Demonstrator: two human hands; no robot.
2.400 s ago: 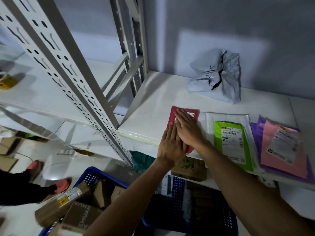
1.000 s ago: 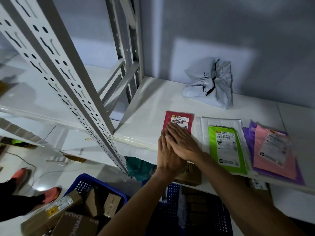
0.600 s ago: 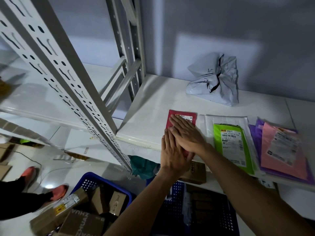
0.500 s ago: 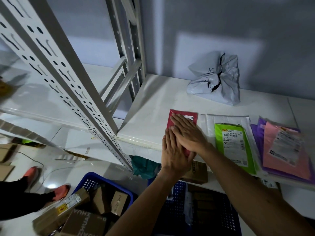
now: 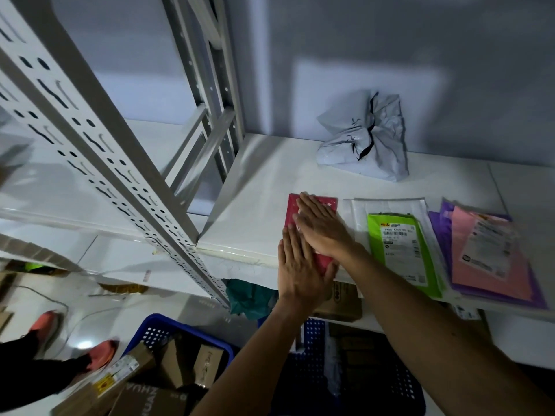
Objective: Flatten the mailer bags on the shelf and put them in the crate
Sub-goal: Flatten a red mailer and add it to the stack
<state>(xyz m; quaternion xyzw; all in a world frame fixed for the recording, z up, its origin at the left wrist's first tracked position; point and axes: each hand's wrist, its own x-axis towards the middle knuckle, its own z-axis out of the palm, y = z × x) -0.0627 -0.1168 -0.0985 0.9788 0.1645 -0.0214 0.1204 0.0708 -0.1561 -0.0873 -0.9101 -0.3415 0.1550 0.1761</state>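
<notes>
Pressing with both palms, I am flattening the red mailer bag (image 5: 292, 214), which is lying at the front edge of the white shelf (image 5: 255, 202). My right hand (image 5: 322, 229) is resting flat on the far part of the bag, with its fingers straight and close together. My left hand (image 5: 300, 265) is resting flat on the near part, and its fingertips are touching the side of the right hand. Neither hand is gripping anything.

Just beside the red bag a green mailer (image 5: 402, 250) is lying on a clear bag (image 5: 357, 211). Further right a pink mailer (image 5: 486, 250) is lying on a purple bag (image 5: 438, 223). A crumpled grey bag (image 5: 366, 145) is sitting at the back of the shelf, against the wall.

Below the shelf, at the lower left, a blue crate (image 5: 156, 328) is holding cardboard boxes (image 5: 180, 361). The other blue crate (image 5: 390, 385) is standing under my forearms; it is too dark for me to tell what is inside. A person's orange shoes (image 5: 102, 354) are showing on the floor at the left.
</notes>
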